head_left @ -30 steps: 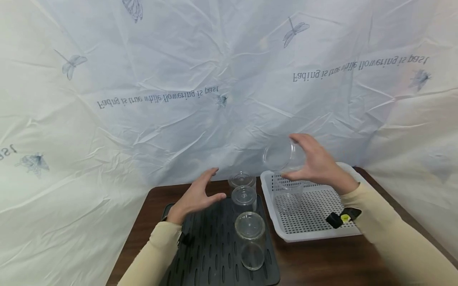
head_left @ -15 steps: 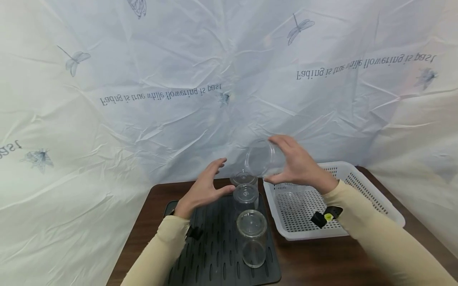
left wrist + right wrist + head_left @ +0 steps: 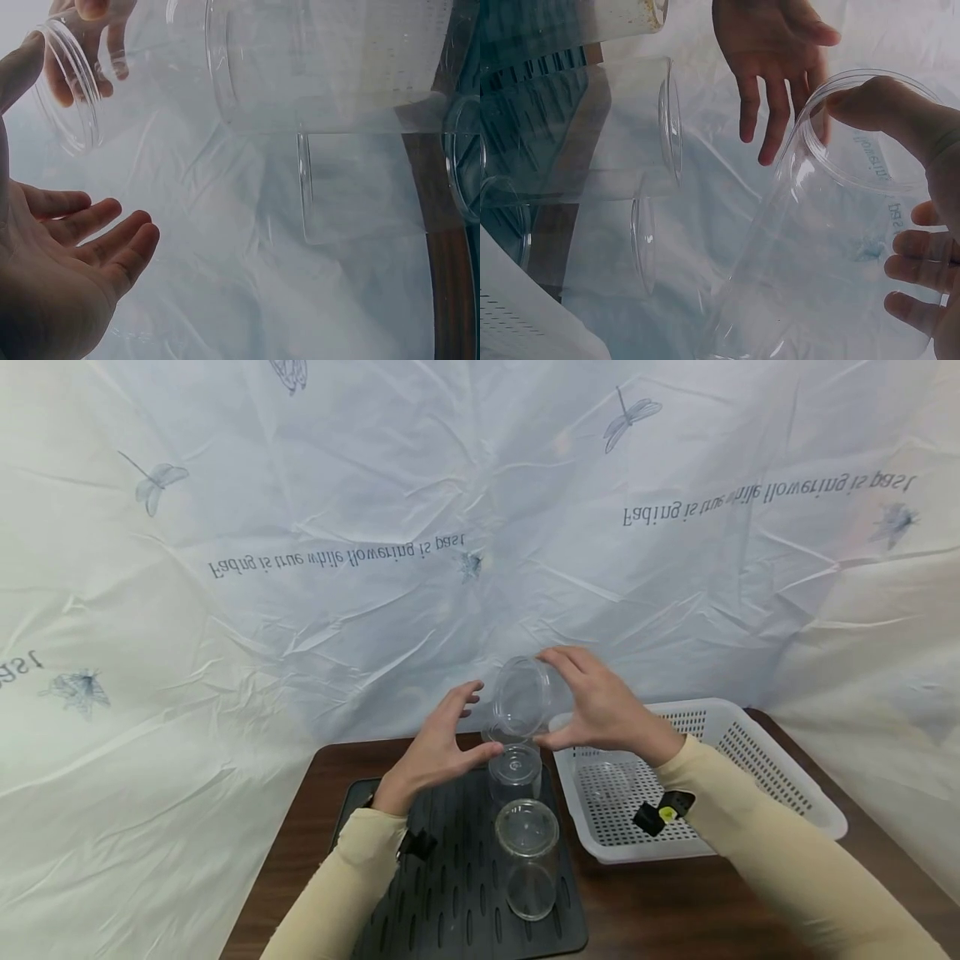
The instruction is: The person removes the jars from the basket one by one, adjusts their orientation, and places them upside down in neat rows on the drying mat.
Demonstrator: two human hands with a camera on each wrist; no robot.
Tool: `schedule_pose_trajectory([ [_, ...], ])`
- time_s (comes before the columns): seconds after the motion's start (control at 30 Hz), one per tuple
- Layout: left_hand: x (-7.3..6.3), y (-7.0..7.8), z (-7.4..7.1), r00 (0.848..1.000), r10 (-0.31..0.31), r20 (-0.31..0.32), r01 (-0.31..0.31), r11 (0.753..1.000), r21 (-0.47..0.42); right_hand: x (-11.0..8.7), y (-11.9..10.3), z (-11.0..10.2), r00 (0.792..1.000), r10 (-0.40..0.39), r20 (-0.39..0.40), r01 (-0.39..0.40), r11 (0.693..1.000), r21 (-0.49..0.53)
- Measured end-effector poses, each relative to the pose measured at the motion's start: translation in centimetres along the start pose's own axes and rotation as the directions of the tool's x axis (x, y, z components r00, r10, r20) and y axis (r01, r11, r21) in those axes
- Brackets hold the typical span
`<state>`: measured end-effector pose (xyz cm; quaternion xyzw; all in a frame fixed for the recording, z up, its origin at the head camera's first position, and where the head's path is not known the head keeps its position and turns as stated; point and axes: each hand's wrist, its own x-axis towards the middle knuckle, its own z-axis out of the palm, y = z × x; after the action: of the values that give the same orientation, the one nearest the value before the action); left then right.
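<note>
In the head view, my right hand grips a clear jar by its rim and side, tilted with its round mouth towards my left hand. The thumb lies at the rim of the jar, with the other fingers round the far side, in the right wrist view. Just left of the jar, my left hand is spread with thumb and fingers apart, holding nothing. Below the hands, a clear jar stands bottom up on the black drying mat. Nearer, a taller clear jar stands likewise; another at the back is mostly hidden.
A white perforated basket stands right of the mat on the dark wood table. The faint outline of a clear container shows in it. A pale printed sheet hangs close behind the table.
My right hand has carried the jar left from over the basket to above the row of jars. My left hand has moved slightly right and up towards it.
</note>
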<state>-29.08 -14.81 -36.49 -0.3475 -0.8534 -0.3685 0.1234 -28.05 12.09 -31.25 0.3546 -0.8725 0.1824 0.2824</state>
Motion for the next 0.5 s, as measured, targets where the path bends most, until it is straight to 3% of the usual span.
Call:
schedule_pose_trajectory([
  [0.5,0.7,0.5,-0.3,0.998,0.057,-0.019,-0.058,0.998,-0.021,0.8,-0.8,1.2,0.997,-0.077,0.013,0.078,0.994,-0.076],
])
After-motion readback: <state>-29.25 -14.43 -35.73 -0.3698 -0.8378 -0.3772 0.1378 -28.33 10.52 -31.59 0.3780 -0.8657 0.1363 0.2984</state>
